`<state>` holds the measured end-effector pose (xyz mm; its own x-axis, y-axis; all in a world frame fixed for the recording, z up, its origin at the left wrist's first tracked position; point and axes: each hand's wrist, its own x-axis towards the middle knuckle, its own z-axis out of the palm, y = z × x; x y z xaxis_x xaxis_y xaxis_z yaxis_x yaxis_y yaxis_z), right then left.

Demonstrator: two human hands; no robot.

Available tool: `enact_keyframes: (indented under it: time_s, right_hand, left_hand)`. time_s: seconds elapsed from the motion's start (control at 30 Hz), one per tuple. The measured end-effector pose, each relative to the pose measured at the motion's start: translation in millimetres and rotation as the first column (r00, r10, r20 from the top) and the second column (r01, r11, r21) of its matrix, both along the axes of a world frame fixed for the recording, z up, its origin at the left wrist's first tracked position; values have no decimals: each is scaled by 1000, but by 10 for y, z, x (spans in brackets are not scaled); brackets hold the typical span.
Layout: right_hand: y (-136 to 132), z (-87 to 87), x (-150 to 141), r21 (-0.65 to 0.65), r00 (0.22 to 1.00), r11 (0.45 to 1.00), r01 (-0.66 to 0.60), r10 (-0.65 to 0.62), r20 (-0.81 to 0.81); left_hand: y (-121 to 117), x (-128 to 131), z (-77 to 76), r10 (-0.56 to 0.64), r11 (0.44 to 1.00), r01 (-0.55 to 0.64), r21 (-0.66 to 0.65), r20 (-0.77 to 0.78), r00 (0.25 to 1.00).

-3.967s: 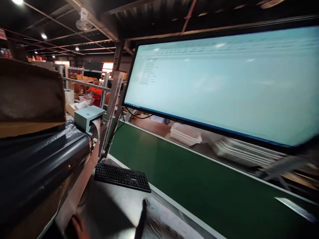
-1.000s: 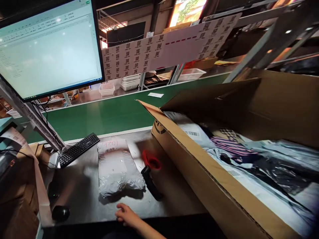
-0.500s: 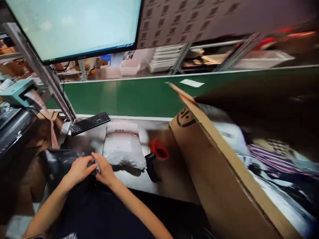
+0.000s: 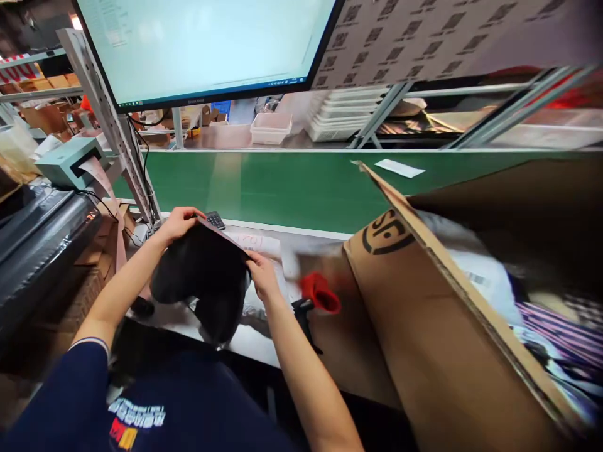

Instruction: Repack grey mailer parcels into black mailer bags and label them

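Note:
A black plastic bag [image 4: 200,270] hangs between my two hands, its upper edge pulled taut and its lower part loose over the bench. My left hand [image 4: 179,225] grips the left end of that edge, fingers closed. At the other end, my right hand [image 4: 262,276] pinches the edge nearer to me. Behind the bag and partly hidden by it lies a white parcel [image 4: 259,243]. To the right of my right hand is a red ring-shaped object [image 4: 321,293], with a black handle-like part beside it.
A large cardboard box [image 4: 414,314] with clothing and white packages stands on the right. The keyboard [image 4: 215,220] is mostly covered. Beyond the bench runs a green belt [image 4: 282,188] with a white slip [image 4: 399,168]. A monitor [image 4: 211,50] hangs above; a label printer [image 4: 73,162] sits left.
My hands have moved up and apart, and the black bag is now raised and stretched between them. It now covers much of the keyboard and the white parcel. The camera view has shifted left.

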<state>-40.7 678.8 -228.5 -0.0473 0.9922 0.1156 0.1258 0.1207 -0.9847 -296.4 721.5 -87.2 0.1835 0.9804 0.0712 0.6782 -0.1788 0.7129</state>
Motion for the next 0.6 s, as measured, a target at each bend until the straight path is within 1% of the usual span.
enact_keyframes:
  time_s: [0.03, 0.07, 0.1, 0.17, 0.23, 0.27, 0.3, 0.33, 0.37, 0.4, 0.43, 0.47, 0.5, 0.53, 0.57, 0.6]
  right_hand:
    - [13, -56, 6, 6, 999, 1000, 25, -25, 25]
    - [18, -116, 19, 6, 998, 999, 33, -33, 54]
    - [18, -177, 42, 2, 996, 1000, 29, -29, 84]
    - [22, -291, 112, -13, 989, 999, 30, -28, 146]
    - [44, -384, 194, -31, 978, 996, 87, -79, 192]
    - [63, -427, 232, -26, 968, 990, 142, -133, 214]
    - [87, -470, 263, -15, 954, 979, 202, -193, 231]
    - [114, -518, 286, -5, 938, 966, 259, -250, 240]
    - [143, -572, 299, -5, 924, 952, 307, -297, 240]
    - [172, -633, 302, -20, 916, 938, 345, -332, 227]
    - [204, -699, 296, -48, 909, 925, 377, -359, 210]
    - [237, -767, 284, -80, 903, 910, 406, -386, 190]
    - [271, -831, 272, -114, 895, 894, 434, -414, 163]
    - [306, -888, 263, -149, 890, 879, 454, -437, 133]
    - [335, -934, 264, -179, 886, 868, 463, -452, 101]
    - [350, -968, 278, -202, 884, 861, 467, -462, 71]
  left_hand:
    - [73, 77, -34, 17, 999, -16, 52, -4, 1000]
    - [135, 151, -62, 37, 994, -29, 109, -63, 997]
    - [192, 217, -81, 58, 987, -32, 158, -164, 985]
    - [323, 306, -86, 74, 978, 12, 207, -401, 913]
    - [498, 340, -58, 30, 977, 97, 191, -568, 823]
    - [595, 348, -46, -6, 973, 145, 180, -611, 791]
    - [684, 360, -49, -31, 964, 189, 186, -629, 777]
    - [749, 383, -79, -37, 951, 220, 219, -623, 781]
    - [774, 422, -148, -23, 933, 233, 276, -598, 801]
    - [743, 474, -265, -4, 910, 234, 344, -555, 832]
    - [646, 533, -437, -2, 885, 238, 401, -506, 862]
    - [484, 588, -665, -42, 865, 267, 426, -467, 883]
    - [263, 627, -941, -110, 852, 314, 420, -443, 890]
    - [0, 639, -1256, -251, 834, 428, 347, -453, 855]
    - [-284, 618, -1592, -419, 793, 565, 229, -469, 778]
    - [-563, 566, -1931, -552, 737, 667, 106, -475, 685]
